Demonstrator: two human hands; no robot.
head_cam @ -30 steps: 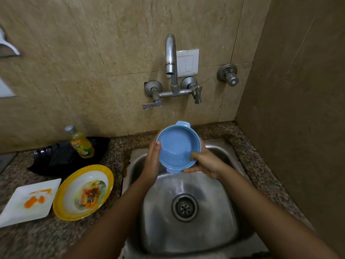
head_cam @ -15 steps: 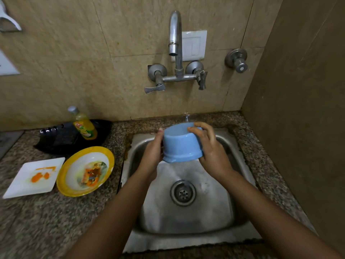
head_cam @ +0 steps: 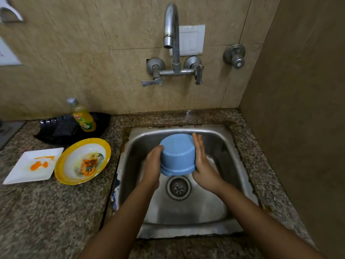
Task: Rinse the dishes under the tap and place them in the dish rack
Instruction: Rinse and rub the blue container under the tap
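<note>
Over the sink, the inverted blue bowl is cupped by the curled left hand and braced by the flat, straight-fingered right hand.

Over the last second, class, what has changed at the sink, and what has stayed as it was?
The blue bowl was turned from open side up to upside down over the sink. On the right hand, the fingers, curled over the bowl's base half a second ago, now lie straight against its side. The left hand still grips the other side. The yellow plate, white plate and soap bottle have not moved.
</note>
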